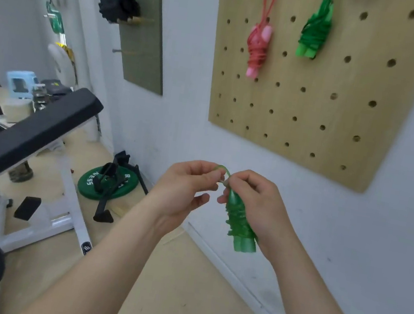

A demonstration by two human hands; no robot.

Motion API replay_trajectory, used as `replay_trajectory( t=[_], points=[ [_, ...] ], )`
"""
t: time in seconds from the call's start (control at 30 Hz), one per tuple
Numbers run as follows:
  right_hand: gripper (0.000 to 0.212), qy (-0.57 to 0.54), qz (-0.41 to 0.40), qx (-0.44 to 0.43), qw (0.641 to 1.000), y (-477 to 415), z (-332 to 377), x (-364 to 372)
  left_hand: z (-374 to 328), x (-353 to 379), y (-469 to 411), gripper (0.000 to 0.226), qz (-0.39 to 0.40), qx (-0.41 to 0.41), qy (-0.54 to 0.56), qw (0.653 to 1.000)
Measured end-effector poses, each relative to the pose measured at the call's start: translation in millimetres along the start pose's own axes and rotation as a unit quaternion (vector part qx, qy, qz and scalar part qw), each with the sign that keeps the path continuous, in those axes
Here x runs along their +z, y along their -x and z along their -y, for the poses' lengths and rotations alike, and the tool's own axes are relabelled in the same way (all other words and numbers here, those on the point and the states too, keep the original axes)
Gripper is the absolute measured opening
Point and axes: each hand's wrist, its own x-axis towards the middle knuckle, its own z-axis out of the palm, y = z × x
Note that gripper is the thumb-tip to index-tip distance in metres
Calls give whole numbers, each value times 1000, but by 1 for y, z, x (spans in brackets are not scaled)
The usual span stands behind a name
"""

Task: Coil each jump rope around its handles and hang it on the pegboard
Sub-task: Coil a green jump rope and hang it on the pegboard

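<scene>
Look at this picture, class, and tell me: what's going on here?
A person stands at a wooden pegboard on the wall. Their right grip holds a green jump rope already coiled round its handles, while the left grip pinches the loop of cord at its top. It is not yet hung. A pink rope and another green rope, both coiled, already hang on the board.

White wall (pixel 178 124) behind the grip. Pale wood floor (pixel 178 289) below it. Left of grip: black-padded weight bench (pixel 38 126) on a white frame; green weight plate (pixel 87 180) flat on the floor. Up-left: grey-green wall panel (pixel 143 36).
</scene>
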Motion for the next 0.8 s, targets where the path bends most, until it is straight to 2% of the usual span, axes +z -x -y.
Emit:
replay_trajectory(
  t=[0.13, 0.3, 0.4, 0.47, 0.53, 0.63, 0.73, 0.8],
  points=[
    [12, -47, 7, -29, 998, 16, 43, -12, -36, 25, 19, 10, -35, 57, 20, 998],
    [4, -182, 63, 25, 981, 13, 76, -25, -70, 53, 19, 16, -34, 123, -19, 992],
    [6, -236, 52, 34, 970, -2, 90, -26, -83, 67, 1, 17, -29, 142, -52, 988],
    [13, -200, 7, 15, 980, -20, 98, -25, -89, 69, -20, 16, -59, 163, -79, 982],
    [18, -95, -44, -29, 994, -46, 103, -24, -92, 65, -49, 15, -86, 192, -85, 974],
    [19, 55, -92, -105, 989, -100, 111, -21, -101, 51, -101, 14, -94, 217, -50, 970],
    [25, 71, -81, -107, 988, -161, 125, -19, -124, 33, -156, 14, -64, 212, -5, 975],
    [22, 64, -75, -96, 991, -195, 139, -18, -145, 23, -186, 13, -47, 206, 14, 977]
  ],
)
